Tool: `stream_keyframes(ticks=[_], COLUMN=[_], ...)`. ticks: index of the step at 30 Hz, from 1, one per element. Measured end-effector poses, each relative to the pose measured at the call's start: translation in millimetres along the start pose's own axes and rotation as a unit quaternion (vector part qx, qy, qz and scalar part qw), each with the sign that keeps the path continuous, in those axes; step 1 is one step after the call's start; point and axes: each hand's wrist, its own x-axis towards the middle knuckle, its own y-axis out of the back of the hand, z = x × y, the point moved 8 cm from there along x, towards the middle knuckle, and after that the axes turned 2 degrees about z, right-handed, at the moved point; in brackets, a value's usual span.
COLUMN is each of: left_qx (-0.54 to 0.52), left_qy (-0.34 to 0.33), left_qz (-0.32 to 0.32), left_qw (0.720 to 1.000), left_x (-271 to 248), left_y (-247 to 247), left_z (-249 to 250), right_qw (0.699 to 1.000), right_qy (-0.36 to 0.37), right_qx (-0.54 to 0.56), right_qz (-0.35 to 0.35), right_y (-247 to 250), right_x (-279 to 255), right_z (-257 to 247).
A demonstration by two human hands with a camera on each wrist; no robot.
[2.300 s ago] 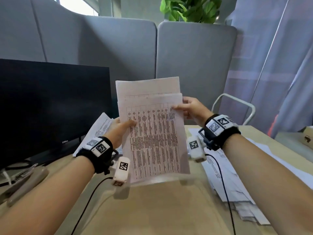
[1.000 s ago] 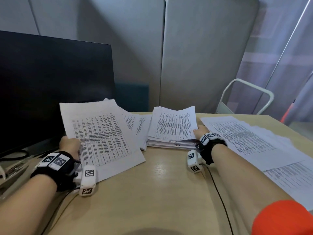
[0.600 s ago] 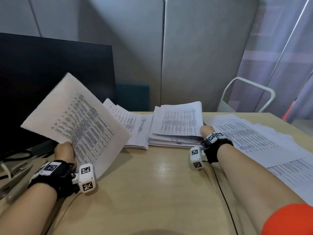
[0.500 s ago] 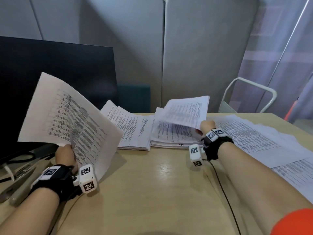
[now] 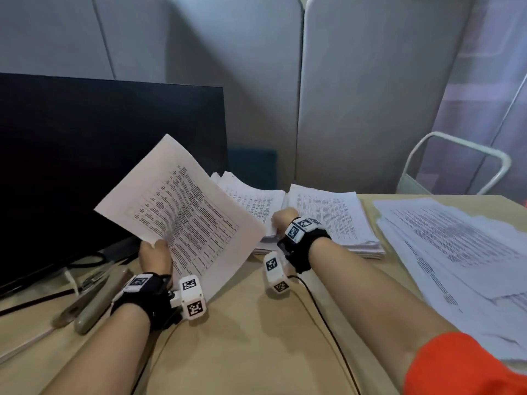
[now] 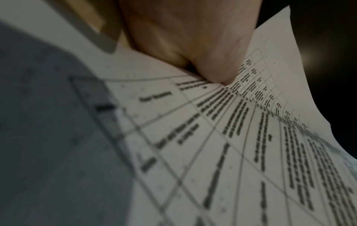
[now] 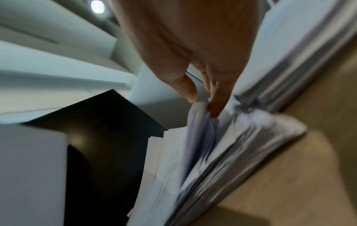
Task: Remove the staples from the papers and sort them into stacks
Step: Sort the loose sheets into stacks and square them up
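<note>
My left hand (image 5: 155, 250) grips the lower edge of a printed table sheet (image 5: 182, 215) and holds it tilted above the desk; in the left wrist view the thumb (image 6: 210, 67) presses on this sheet (image 6: 231, 137). My right hand (image 5: 281, 222) sits at the near corner where two paper stacks meet, the left stack (image 5: 251, 201) and the middle stack (image 5: 328, 215). The right wrist view is blurred: thumb and finger of my right hand (image 7: 204, 100) pinch the curled corner of the left stack's upper sheets (image 7: 201, 137).
A wide loose pile of papers (image 5: 456, 252) covers the desk's right side. A black monitor (image 5: 108, 155) stands at the left, with a grey stapler-like tool (image 5: 94, 300) and cables in front of it. A white chair frame (image 5: 456, 155) stands behind the desk. Wrist cables trail over the desk (image 5: 242, 337).
My right hand laid its sheet on the middle stack, then moved left to the neighbouring stack's corner. My left hand raised its sheet off the desk and swung it rightward.
</note>
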Motion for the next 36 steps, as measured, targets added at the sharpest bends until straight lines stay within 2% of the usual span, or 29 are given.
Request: stream_keyframes(ticks=[3, 4, 6, 8, 9, 12, 13, 16, 18, 20, 23, 25, 27, 29, 30, 31, 33, 36], left_qx=[-0.022, -0.021, -0.019, -0.019, -0.032, -0.067, -0.087, -0.166, -0.217, -0.232, -0.167, -0.107, -0.031, 0.097, 0.178, 0.245, 0.307, 0.352], left_qy=[-0.012, -0.013, -0.020, -0.015, -0.015, -0.031, -0.044, -0.045, -0.009, 0.027, 0.063, 0.101, 0.104, 0.010, -0.051, -0.084, -0.093, -0.071], left_qz=[0.005, -0.002, -0.017, -0.013, -0.002, 0.012, 0.007, -0.079, -0.128, -0.198, -0.316, -0.348, -0.332, -0.251, -0.223, -0.214, -0.210, -0.201], left_qw=[1.000, 1.000, 0.999, 1.000, 0.999, 0.997, 0.995, 0.982, 0.968, 0.952, 0.932, 0.926, 0.937, 0.963, 0.957, 0.942, 0.924, 0.911], left_x=[-2.5, -3.0, -7.2, -14.3, -16.8, -42.5, -54.9, -84.5, -86.3, -79.0, -77.4, -79.6, -74.8, -51.5, -38.7, -31.4, -21.8, -13.8], left_y=[-0.6, -2.3, -3.0, -2.2, -3.0, -10.7, -15.9, -37.6, -40.6, -37.4, -28.9, -24.4, -23.6, -21.7, -25.6, -32.0, -43.4, -56.7], left_z=[4.4, 4.3, 5.5, 9.9, 12.8, 31.8, 38.6, 51.5, 57.5, 63.6, 65.9, 54.7, 43.5, 43.7, 47.2, 50.3, 52.6, 54.0], right_qw=[0.989, 0.984, 0.978, 0.969, 0.964, 0.938, 0.929, 0.931, 0.949, 0.975, 0.989, 0.990, 0.989, 0.980, 0.973, 0.966, 0.947, 0.917], right_qy=[0.073, 0.109, 0.128, 0.080, 0.073, 0.104, 0.112, 0.102, 0.107, 0.122, 0.119, 0.109, 0.091, 0.098, 0.100, 0.102, 0.112, 0.120], right_qx=[0.073, 0.090, 0.163, 0.205, 0.203, 0.242, 0.275, 0.336, 0.280, 0.160, 0.043, -0.002, -0.057, -0.150, -0.192, -0.226, -0.295, -0.374], right_qz=[0.102, 0.111, 0.028, -0.110, -0.158, -0.227, -0.222, -0.100, -0.094, -0.096, -0.077, -0.085, -0.101, -0.091, -0.081, -0.069, -0.058, -0.062], right_y=[32.0, 43.5, 48.7, 36.5, 31.5, 19.8, 18.6, 47.9, 70.6, 95.7, 124.6, 130.5, 126.8, 121.7, 119.4, 117.8, 115.2, 112.5], right_x=[-18.7, -29.9, -53.4, -82.7, -94.0, -112.3, -112.4, -104.6, -104.0, -105.7, -115.7, -122.4, -124.2, -122.9, -122.9, -121.9, -120.7, -122.4], right_z=[-19.7, -29.8, -39.7, -35.1, -29.7, -7.2, 0.7, 25.1, 36.8, 52.4, 75.9, 87.9, 99.5, 102.8, 102.4, 100.7, 93.3, 78.4])
